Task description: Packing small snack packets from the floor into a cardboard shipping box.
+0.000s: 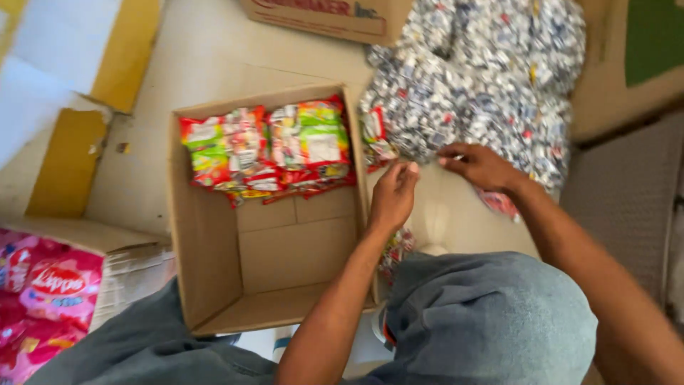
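heap of small silver-and-blue wrapped sachets [484,71] | piled loose on the floor, right of the cardboard box [206,249] | near edge reached by both hands | red-green packets [271,146] stacked flat along the box's far wall

Brown box [206,242], red-green packets [271,146], silvery heap [484,78].

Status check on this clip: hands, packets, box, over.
Left hand and right hand both at the edge of the packet pile, grip on any packet unclear. Box open, one row of packets along its far wall. Nothing in the way.
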